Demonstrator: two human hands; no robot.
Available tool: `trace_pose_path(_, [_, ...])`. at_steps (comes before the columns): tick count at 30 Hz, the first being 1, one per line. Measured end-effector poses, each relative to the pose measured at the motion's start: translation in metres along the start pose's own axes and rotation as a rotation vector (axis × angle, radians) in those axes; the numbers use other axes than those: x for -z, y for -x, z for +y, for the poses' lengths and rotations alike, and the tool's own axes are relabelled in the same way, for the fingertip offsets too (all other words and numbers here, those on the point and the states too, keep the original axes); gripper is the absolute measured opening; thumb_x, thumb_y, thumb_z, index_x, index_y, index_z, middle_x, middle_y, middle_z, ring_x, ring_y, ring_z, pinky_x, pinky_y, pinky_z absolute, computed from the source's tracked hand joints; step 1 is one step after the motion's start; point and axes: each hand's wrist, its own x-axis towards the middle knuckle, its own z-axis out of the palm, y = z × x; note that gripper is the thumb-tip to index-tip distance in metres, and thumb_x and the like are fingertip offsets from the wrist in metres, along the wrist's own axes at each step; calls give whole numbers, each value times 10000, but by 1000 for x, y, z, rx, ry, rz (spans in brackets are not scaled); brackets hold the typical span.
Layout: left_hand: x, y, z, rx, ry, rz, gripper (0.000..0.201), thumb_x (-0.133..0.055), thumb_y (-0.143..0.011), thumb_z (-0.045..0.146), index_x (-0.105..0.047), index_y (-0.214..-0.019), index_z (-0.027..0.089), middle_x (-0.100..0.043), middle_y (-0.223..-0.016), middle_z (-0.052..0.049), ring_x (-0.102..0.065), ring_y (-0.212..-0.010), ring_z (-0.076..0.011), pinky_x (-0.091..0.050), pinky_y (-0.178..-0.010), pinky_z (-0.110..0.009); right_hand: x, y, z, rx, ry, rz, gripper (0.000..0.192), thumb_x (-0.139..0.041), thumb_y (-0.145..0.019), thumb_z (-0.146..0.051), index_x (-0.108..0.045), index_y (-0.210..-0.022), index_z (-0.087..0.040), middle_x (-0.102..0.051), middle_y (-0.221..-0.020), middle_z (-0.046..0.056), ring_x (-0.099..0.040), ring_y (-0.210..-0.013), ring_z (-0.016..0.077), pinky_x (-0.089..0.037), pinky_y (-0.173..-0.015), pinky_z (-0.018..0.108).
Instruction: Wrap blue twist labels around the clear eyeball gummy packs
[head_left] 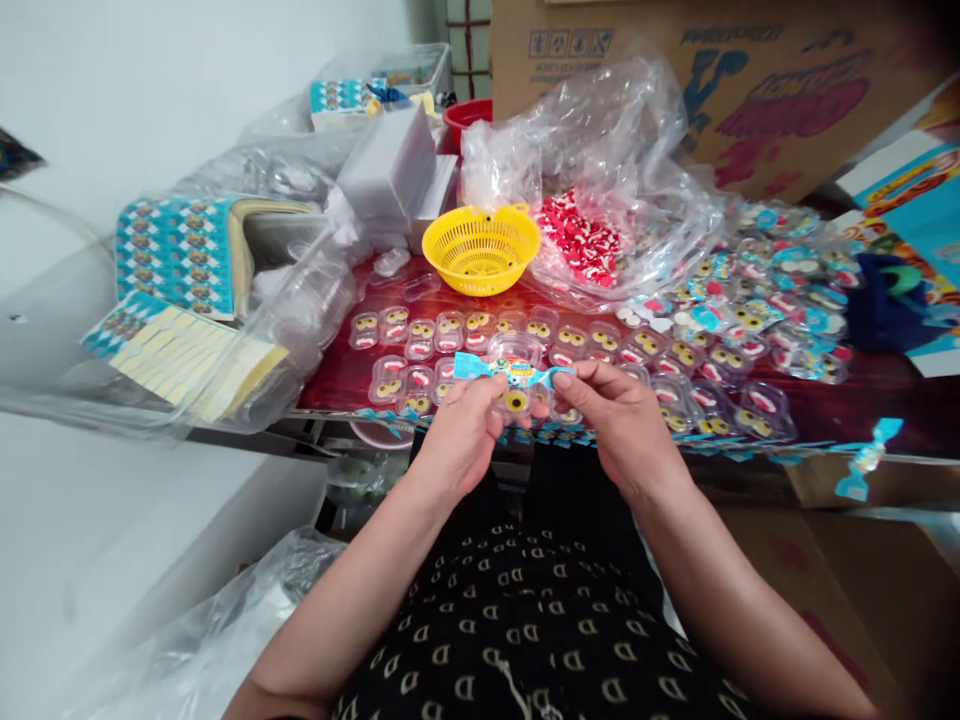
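Note:
My left hand [459, 432] and my right hand [615, 415] hold one small clear plastic blister pack [516, 400] between them, just over the table's front edge. A blue printed sticker strip [511, 371] lies across the top of the pack, pinched at each end by my fingers. A yellow eye-shaped candy shows inside the pack. Behind my hands, rows of filled clear blister packs [442, 340] with yellow and red candies lie on the red table [341, 375].
A yellow basket [481, 248] stands behind the rows. A clear bag of red-and-white candies [581, 240] lies to its right. Finished blue-labelled packs [772, 290] are piled at right. Sticker sheets [176, 250] lie at left. Cardboard boxes [750, 80] stand behind. A loose blue sticker [866, 460] hangs at the edge.

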Motion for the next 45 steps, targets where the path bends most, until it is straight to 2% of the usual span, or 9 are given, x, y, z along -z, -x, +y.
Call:
trace_pose_path(7, [4, 1, 1, 52, 175, -203, 276, -628, -861, 372, -743, -779, 136, -702, -661, -72, -643, -617, -159, -501, -634, -282, -9, -3, -5, -214, -272, -248, 338, -846, -729, -493, -659, -708, -212, -630, -565, -36, -599, -540, 129, -502, -601, 282])
trace_pose_path(14, [19, 3, 5, 164, 93, -357, 278, -736, -800, 421, -731, -778, 144, -706, -646, -75, -650, -545, -178, -517, -590, -310, -14, 0, 2, -362, -338, -506, 417, -853, -686, -595, -682, -638, -218, -671, -518, -22, -609, -484, 146, -547, -641, 310])
trace_pose_path(21, [21, 12, 9, 222, 62, -420, 330, -790, -791, 463, -759, -899, 153, -725, -659, -62, -675, -557, -171, -520, -572, -268, -16, 11, 7, -397, -383, -434, 487, -948, -512, -576, -733, -773, -225, -687, -550, -50, -578, -421, 125, -514, -513, 268])
trace_pose_path(25, [16, 17, 7, 204, 70, -456, 399, -776, -823, 412, -744, -1146, 179, -742, -730, -52, -707, -618, -182, -543, -605, -274, -19, 13, 10, -433, -378, -379, 422, -877, -636, -598, -725, -771, -228, -640, -498, -49, -538, -377, 120, -446, -412, 241])
trace_pose_path(30, [11, 20, 4, 35, -16, -304, 332, -677, -900, 393, -760, -1101, 142, -746, -753, -76, -704, -663, -186, -540, -643, -289, -19, 21, 6, -203, -280, -212, 305, -819, -754, -535, -758, -779, -238, -658, -585, -31, -548, -471, 114, -500, -510, 264])
trace_pose_path(34, [12, 19, 3, -235, -248, -157, 287, -623, -947, 366, -751, -1148, 205, -758, -1161, -105, -714, -1057, -253, -567, -857, -353, -11, 27, 2, -85, -170, -133, 245, -796, -808, -479, -791, -949, -279, -748, -809, 0, -666, -735, 166, -572, -786, 351])
trace_pose_path(39, [12, 18, 5, -404, -555, -163, 261, -574, -985, 286, -730, -1188, 236, -551, -1539, -70, -511, -1405, -245, -381, -1175, -407, -12, 24, 2, -36, -188, -125, 91, -813, -815, -366, -782, -781, -287, -711, -714, -38, -614, -643, 123, -543, -680, 280])
trace_pose_path(42, [15, 19, 7, -378, -556, -127, 289, -621, -969, 327, -698, -1232, 236, -630, -1440, -81, -585, -1299, -222, -447, -1096, -369, -12, 21, 3, -8, -174, -108, 61, -834, -793, -347, -801, -784, -296, -748, -756, -39, -643, -687, 118, -552, -717, 272])
trace_pose_path(45, [19, 18, 8, -454, -492, -24, 194, -688, -928, 377, -741, -1027, 219, -743, -1098, -51, -662, -1018, -176, -515, -925, -308, -9, 20, 4, 5, -141, -74, 93, -866, -748, -360, -820, -802, -300, -784, -817, -27, -673, -732, 130, -566, -746, 284])
